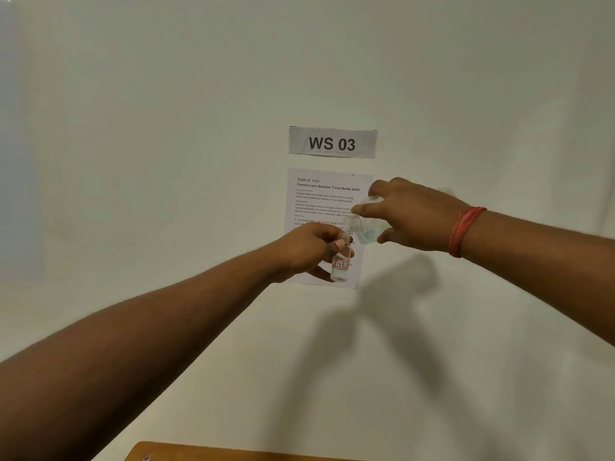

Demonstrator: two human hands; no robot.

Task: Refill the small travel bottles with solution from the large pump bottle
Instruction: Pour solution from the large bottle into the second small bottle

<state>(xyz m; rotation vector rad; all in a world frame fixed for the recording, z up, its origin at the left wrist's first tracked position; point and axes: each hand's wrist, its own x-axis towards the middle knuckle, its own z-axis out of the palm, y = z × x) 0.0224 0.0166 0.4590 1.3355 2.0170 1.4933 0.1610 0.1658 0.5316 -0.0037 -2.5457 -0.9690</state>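
My left hand (307, 252) grips a small clear travel bottle (340, 266) upright by its neck; the bottle carries a red-framed label reading "78". My right hand (412, 219) holds the large clear bottle (364, 224) tipped to the left, its open threaded mouth right above the small bottle's opening. Pale bluish liquid sits in the lower part of the large bottle. No cap or pump head shows on either bottle. Both hands hover above the white surface, over a printed sheet.
A printed task sheet (324, 201) lies flat beneath the hands, with a "WS 03" sign (332, 143) above it. The white table surface (166, 161) spreads all around. A brown wooden edge (199, 452) shows at the bottom. A red thread band (464, 231) circles my right wrist.
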